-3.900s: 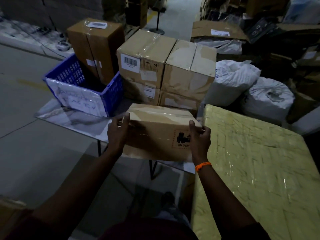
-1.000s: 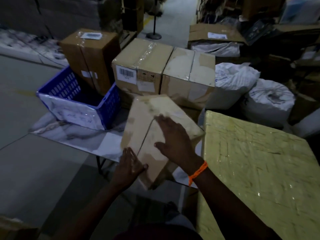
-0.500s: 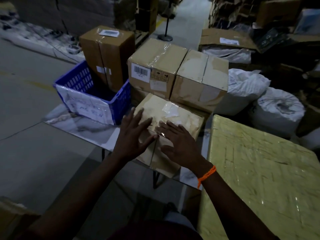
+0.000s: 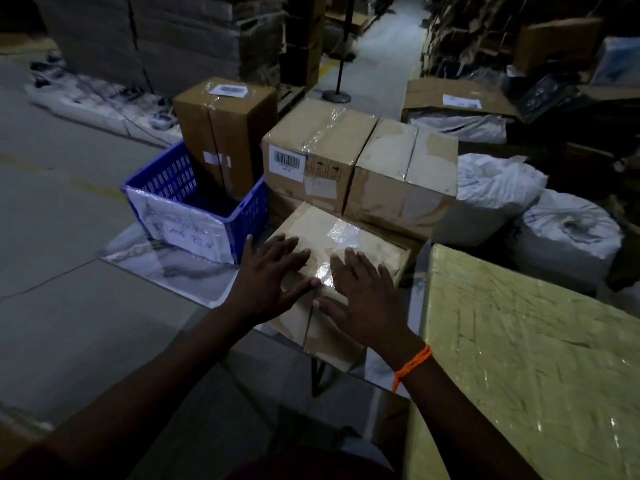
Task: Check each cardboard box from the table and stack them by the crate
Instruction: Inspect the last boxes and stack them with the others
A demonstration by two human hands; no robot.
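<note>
Both hands, the left hand [image 4: 268,277] and right hand [image 4: 358,299], lie flat with fingers spread on the cardboard box [image 4: 341,237] (neither grips it), which rests on the bench [image 4: 166,268] beside the blue crate [image 4: 249,216], long axis running away toward the stacked boxes [image 4: 360,168]

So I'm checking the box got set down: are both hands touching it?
Touching. The head view shows the left hand and right hand lying flat, fingers spread, on top of the box.
</note>
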